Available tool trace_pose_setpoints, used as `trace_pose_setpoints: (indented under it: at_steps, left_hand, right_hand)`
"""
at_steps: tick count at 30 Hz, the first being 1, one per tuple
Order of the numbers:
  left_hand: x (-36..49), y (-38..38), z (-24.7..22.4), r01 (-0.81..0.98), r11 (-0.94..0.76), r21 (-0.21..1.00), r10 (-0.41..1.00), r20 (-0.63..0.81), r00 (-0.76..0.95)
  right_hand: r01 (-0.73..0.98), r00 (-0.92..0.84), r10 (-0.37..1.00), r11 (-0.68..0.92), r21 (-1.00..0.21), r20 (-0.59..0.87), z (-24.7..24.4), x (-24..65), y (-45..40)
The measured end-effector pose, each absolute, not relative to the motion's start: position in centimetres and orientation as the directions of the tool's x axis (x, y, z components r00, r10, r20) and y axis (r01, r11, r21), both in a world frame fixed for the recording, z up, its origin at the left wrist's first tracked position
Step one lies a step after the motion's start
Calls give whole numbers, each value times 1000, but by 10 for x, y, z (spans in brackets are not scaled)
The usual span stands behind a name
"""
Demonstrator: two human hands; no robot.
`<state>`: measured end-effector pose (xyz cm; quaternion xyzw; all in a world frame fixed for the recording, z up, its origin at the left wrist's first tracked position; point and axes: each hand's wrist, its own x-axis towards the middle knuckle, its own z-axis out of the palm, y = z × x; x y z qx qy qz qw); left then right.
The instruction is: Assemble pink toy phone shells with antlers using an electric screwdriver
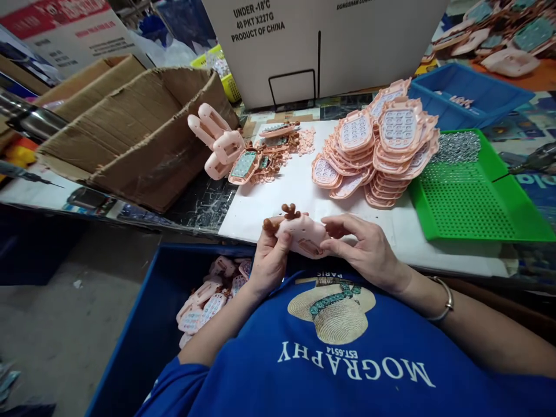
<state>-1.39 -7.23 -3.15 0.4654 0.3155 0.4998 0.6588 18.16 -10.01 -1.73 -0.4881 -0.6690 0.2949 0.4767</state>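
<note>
Close to my body, at the front edge of the white work surface, I hold a pink plastic toy shell with brown antlers (302, 233). My left hand (271, 258) grips its left end, the thumb lying on its face. At its right end are the bent fingers and thumb of my right hand (367, 246), pinching the edge. Beyond it stands a pile of pink keypad shells (373, 150). Left of that lie pink parts with a green circuit board (244, 165) and several brown antler pieces. A stack of smooth pink shells (217, 142) leans by the carton.
A green tray (460, 211) holding small metal screws stands on the right, with a blue bin (469, 95) behind. An open cardboard box (130, 145) is at left. Below it, a blue crate (143, 313) contains pink toys. Electric screwdrivers (536, 159) show at both sides.
</note>
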Motion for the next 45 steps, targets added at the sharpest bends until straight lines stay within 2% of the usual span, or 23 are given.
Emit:
trace_pose_setpoints:
  at_steps: [3,7,10,16,18,23,25,29,32,35,37,41,45]
  left_hand:
    - [-9,-69,-31,-462,93,882,951,59,305]
    - [-2,-66,-32,-505,116,855,946,59,318]
    - [-1,-62,-36,-489,93,867,951,68,301]
    - [3,-58,-47,-424,70,903,931,94,353]
    - [6,-59,-48,-442,95,892,929,81,361]
    - [16,-59,-44,-468,105,877,917,97,387]
    - [20,-60,-44,-446,110,888,895,106,433]
    - [19,-63,-44,-307,78,949,854,95,512]
    - [10,-62,-37,-155,-44,987,839,121,531]
    - [-2,-61,-24,99,-243,965,746,121,654]
    - [-7,-60,-18,176,-310,934,681,89,727]
    - [-6,-63,-19,117,-181,976,718,50,694]
    - [-6,-67,-31,26,18,1000,734,-31,679]
  right_hand:
    - [442,-110,916,394,-806,387,-16,182,-100]
    - [490,-105,876,457,-742,470,-15,183,-100]
    - [529,-123,873,461,-713,473,-16,186,-97]
    - [570,-172,792,565,-596,586,-23,191,-93]
    - [551,-163,808,551,-627,567,-25,192,-94]
    - [408,-112,910,408,-817,399,-31,196,-95]
    - [359,-49,925,368,-858,376,-33,199,-95]
    - [363,23,938,316,-877,347,-36,207,-93]
    - [403,56,947,267,-875,315,-39,213,-91]
    - [292,57,958,253,-922,281,-39,219,-90]
    - [172,3,973,225,-959,229,-36,219,-91]
    - [32,93,979,176,-984,179,-31,213,-96]
    - [17,234,945,230,-973,227,-40,210,-98]
